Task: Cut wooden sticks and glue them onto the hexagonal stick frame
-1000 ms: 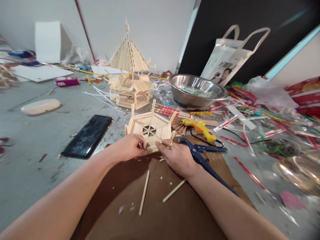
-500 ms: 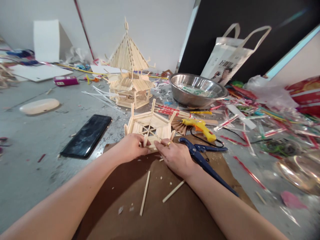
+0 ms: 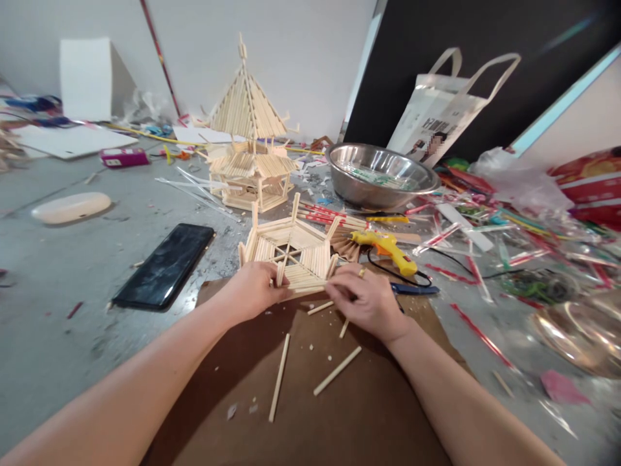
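Note:
A hexagonal frame of pale wooden sticks (image 3: 310, 232), with short posts standing at its corners, rests at the front of the brown board (image 3: 233, 401). My left hand (image 3: 257, 290) grips its front left corner, fingers bent around a post. At the front right corner, my right hand (image 3: 366, 299) has its thumb and fingers pinched at the end of the front edge. Loose cut sticks (image 3: 279, 378) lie on the board below the hands. The blue cutter (image 3: 417, 289) is mostly hidden behind my right hand and forearm.
Behind the frame stands a stick pagoda model (image 3: 250, 116). A yellow glue gun (image 3: 388, 249) and a metal basin (image 3: 383, 178) are to the right, beside scattered straws and wrappers. On the left lie a black phone (image 3: 165, 265) and a white oval case (image 3: 72, 208).
My right hand has slid right along the front edge to the corner, baring the front sticks and covering much of the cutter. My left hand keeps its hold.

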The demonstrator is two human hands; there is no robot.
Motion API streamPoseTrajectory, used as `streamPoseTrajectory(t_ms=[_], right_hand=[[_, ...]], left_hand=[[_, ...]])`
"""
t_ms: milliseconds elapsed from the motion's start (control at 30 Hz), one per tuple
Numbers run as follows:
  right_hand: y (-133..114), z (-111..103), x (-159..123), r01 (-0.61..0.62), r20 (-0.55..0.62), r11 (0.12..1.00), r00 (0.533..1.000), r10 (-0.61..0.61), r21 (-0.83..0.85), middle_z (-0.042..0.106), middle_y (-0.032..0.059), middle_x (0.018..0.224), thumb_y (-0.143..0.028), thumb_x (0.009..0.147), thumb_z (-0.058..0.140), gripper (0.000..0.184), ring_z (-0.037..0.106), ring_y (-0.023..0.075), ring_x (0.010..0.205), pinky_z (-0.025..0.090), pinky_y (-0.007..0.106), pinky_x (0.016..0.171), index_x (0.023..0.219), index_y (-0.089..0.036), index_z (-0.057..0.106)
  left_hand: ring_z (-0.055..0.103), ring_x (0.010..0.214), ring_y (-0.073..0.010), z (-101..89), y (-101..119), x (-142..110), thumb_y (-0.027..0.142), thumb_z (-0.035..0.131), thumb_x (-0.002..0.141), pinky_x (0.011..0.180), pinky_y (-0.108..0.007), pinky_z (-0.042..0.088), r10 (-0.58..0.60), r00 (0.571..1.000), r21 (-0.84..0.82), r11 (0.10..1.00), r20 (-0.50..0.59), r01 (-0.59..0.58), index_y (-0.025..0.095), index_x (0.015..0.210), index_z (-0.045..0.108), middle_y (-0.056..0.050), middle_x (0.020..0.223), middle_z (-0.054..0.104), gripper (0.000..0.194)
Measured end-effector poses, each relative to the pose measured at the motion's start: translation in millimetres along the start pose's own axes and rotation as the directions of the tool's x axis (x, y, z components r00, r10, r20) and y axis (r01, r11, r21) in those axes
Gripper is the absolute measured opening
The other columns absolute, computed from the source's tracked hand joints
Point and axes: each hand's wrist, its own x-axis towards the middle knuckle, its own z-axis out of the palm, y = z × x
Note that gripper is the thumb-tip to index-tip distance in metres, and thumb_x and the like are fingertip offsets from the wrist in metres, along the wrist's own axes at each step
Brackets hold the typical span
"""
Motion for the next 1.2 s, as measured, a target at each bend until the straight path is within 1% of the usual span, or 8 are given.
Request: streamPoseTrajectory(t_ms=[67, 133, 233, 367, 500, 700, 867, 1200], right_hand=[[9, -6, 1, -0.121, 0.035, 0.991, 0.992, 0.120, 0.054, 0.056, 0.0008, 0.066, -0.031, 0.072, 0.049, 0.016, 0.050, 0.0093, 0.060, 0.037, 0.020, 0.055, 0.067, -0.017, 0.055], [14, -8, 4, -0.211, 0.116, 0.973, 0.973, 0.200, 0.095, 0.057, 0.0018, 0.075, -0.033, 0.069, 0.053, 0.019, 0.047, 0.0083, 0.054, 0.037, 0.021, 0.053, 0.078, -0.017, 0.055], [14, -6, 8, -0.264, 0.253, 0.944, 0.944, 0.211, 0.198, 0.055, 0.0050, 0.094, -0.030, 0.068, 0.055, 0.028, 0.048, 0.0079, 0.056, 0.039, 0.022, 0.054, 0.093, -0.016, 0.052], [11, -2, 12, -0.305, 0.356, 0.908, 0.914, 0.194, 0.287, 0.056, 0.0014, 0.080, -0.024, 0.070, 0.052, 0.024, 0.051, 0.0100, 0.062, 0.039, 0.022, 0.058, 0.093, -0.017, 0.052], [15, 0, 14, -0.302, 0.359, 0.895, 0.916, 0.178, 0.328, 0.054, 0.0020, 0.087, -0.020, 0.070, 0.052, 0.021, 0.050, 0.0092, 0.065, 0.039, 0.022, 0.062, 0.091, -0.017, 0.053], [18, -2, 16, -0.249, 0.388, 0.887, 0.918, 0.087, 0.390, 0.050, 0.0029, 0.100, -0.019, 0.069, 0.054, 0.016, 0.050, 0.0084, 0.070, 0.039, 0.022, 0.066, 0.084, -0.016, 0.054], [17, -3, 18, -0.253, 0.418, 0.883, 0.906, 0.072, 0.396, 0.051, 0.0025, 0.097, -0.019, 0.068, 0.054, 0.019, 0.050, 0.0089, 0.070, 0.039, 0.022, 0.064, 0.087, -0.017, 0.053], [17, 3, 16, -0.256, 0.381, 0.904, 0.917, 0.116, 0.343, 0.054, 0.0010, 0.090, -0.022, 0.070, 0.053, 0.012, 0.050, 0.0087, 0.067, 0.038, 0.021, 0.063, 0.081, -0.017, 0.054]], left_hand=[[0.053, 0.056, -0.0127, -0.8, 1, 0, 0.035, 0.050, 0.063, 0.054, -0.022, 0.036, -0.021, 1.000, 0.002, 1.000, 0.007, 0.021, 0.015, 0.068, 0.062, -0.001, 0.062, 0.060, 0.024], [0.053, 0.057, -0.0131, -1.5, 2, -1, 0.035, 0.050, 0.063, 0.054, -0.022, 0.036, -0.020, 1.000, -0.017, 1.000, 0.011, 0.020, 0.015, 0.069, 0.063, -0.002, 0.063, 0.061, 0.025], [0.053, 0.058, -0.0132, -2.0, 2, -1, 0.035, 0.050, 0.064, 0.054, -0.021, 0.035, -0.005, 1.000, -0.039, 0.999, 0.014, 0.006, 0.016, 0.069, 0.062, -0.001, 0.063, 0.061, 0.024], [0.052, 0.055, -0.0124, -1.7, 2, -1, 0.034, 0.050, 0.063, 0.054, -0.021, 0.035, -0.008, 1.000, -0.045, 0.999, 0.018, 0.009, 0.016, 0.065, 0.061, 0.000, 0.061, 0.060, 0.021], [0.050, 0.050, -0.0109, -1.6, 1, -1, 0.032, 0.050, 0.064, 0.053, -0.021, 0.034, -0.016, 0.999, -0.052, 0.999, 0.029, 0.017, 0.015, 0.064, 0.059, 0.001, 0.054, 0.057, 0.019], [0.049, 0.048, -0.0105, -3.0, 1, -1, 0.032, 0.049, 0.064, 0.051, -0.021, 0.034, -0.035, 0.998, -0.052, 0.998, 0.050, 0.038, 0.015, 0.062, 0.058, 0.001, 0.050, 0.056, 0.019], [0.050, 0.050, -0.0117, -4.6, -1, -2, 0.034, 0.048, 0.064, 0.051, -0.021, 0.034, -0.052, 0.998, -0.035, 0.998, 0.042, 0.053, 0.015, 0.066, 0.059, 0.001, 0.049, 0.056, 0.022], [0.050, 0.049, -0.0116, -6.3, -2, -2, 0.034, 0.048, 0.064, 0.051, -0.021, 0.034, -0.060, 0.997, -0.043, 0.997, 0.051, 0.062, 0.015, 0.067, 0.061, 0.001, 0.049, 0.056, 0.023]])
